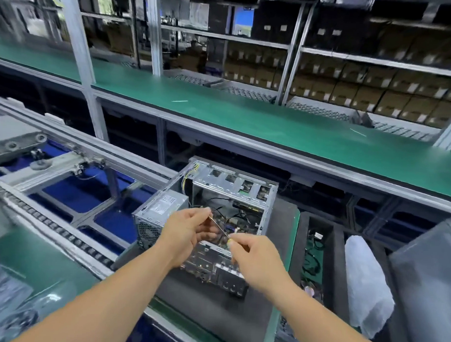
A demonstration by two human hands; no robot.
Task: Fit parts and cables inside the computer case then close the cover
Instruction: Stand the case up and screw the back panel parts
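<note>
An open grey computer case (234,181) lies on a dark mat (260,323) in front of me, its cover off. The power supply (159,209) sits at its left end, and black cables (240,217) run across the board inside. Above the case, my left hand (189,232) and my right hand (254,259) pinch the two ends of a thin cable tie (220,227) stretched between them. No cover is in view.
A roller conveyor (63,231) with blue panels runs on the left. A green shelf (246,115) crosses above the case. At the right, black foam bins hold cables (312,258), a white bag (366,283) and a grey bag (427,280). Boxes fill the far racks.
</note>
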